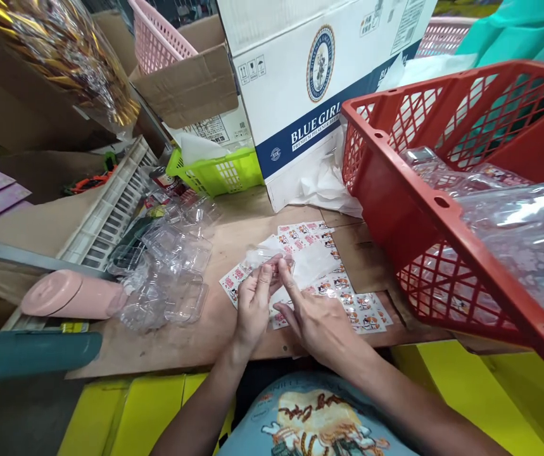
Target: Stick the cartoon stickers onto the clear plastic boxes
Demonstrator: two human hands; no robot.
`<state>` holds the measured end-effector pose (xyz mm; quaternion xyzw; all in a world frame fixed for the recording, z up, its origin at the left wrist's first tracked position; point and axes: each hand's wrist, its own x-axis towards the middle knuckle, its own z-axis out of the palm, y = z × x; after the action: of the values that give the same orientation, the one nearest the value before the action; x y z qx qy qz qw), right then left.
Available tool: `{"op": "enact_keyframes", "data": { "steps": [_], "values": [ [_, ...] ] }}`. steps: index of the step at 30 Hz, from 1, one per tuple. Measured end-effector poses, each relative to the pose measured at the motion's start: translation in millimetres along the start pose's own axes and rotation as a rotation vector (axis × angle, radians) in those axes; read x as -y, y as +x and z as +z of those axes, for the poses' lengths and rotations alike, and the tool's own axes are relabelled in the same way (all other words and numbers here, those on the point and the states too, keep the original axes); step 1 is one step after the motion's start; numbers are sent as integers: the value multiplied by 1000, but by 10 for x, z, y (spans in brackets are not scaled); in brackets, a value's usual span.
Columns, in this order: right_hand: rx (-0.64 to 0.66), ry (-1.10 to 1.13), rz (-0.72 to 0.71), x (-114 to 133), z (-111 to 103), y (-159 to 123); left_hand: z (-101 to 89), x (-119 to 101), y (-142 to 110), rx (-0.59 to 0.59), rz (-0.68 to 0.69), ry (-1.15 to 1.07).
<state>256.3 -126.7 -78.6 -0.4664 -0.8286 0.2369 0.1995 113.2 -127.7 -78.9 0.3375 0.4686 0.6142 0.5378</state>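
My left hand (pixel 253 301) is closed on a small clear plastic box (pixel 258 255), its thumb on the near side. The index finger of my right hand (pixel 319 320) is stretched out and presses on the box near a small reddish print. My right thumb stands apart from that finger, and the other fingers are partly hidden. Beneath both hands lie overlapping sheets of cartoon cat stickers (pixel 364 310), with a pale blank backing sheet (pixel 316 261) on top of them.
Clear plastic boxes (pixel 186 294) are heaped at the left beside a pink bottle (pixel 75 294). A red basket (pixel 395 164) of clear plastic containers stands at the right. Behind are a white beer carton (pixel 290 69) and a lime green basket (pixel 227 174).
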Motion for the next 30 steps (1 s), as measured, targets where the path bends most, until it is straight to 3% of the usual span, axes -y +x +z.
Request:
{"op": "enact_keyframes", "data": {
  "steps": [4, 7, 9, 11, 13, 16, 20, 23, 25, 28, 30],
  "values": [
    [-215, 1, -97, 32, -168, -8, 32, -182, -128, 119, -158, -159],
    [-351, 97, -269, 92, -572, -175, -38, -341, -152, 310, -202, -32],
    [-538, -25, -255, 149, -938, -354, -162, -351, 9, 329, -108, 192],
    [-762, -300, -79, 195, -1296, -511, -298, -253, 306, 159, 81, 589],
    [-832, -556, 116, 219, -1549, -593, -418, -97, 633, 38, 211, 1069],
    [-789, -682, 179, 237, -1623, -621, -584, 79, 968, 39, 227, 1516],
    [-624, -698, 48, 106, -1593, -848, -786, 88, 1075, 89, 168, 1531],
    [-427, -795, 17, -267, -1941, -1119, -867, 74, 1067, 59, 178, 1505],
    [-203, -736, -6, -562, -2277, -1165, -865, 99, 1073, 24, 193, 1519],
    [42, -535, -21, -916, -2659, -885, -782, 152, 1095, -6, 201, 1534],
    [51, -568, 57, -1069, -2793, -545, -719, 166, 1104, -3, 192, 1540]
  ]
}}
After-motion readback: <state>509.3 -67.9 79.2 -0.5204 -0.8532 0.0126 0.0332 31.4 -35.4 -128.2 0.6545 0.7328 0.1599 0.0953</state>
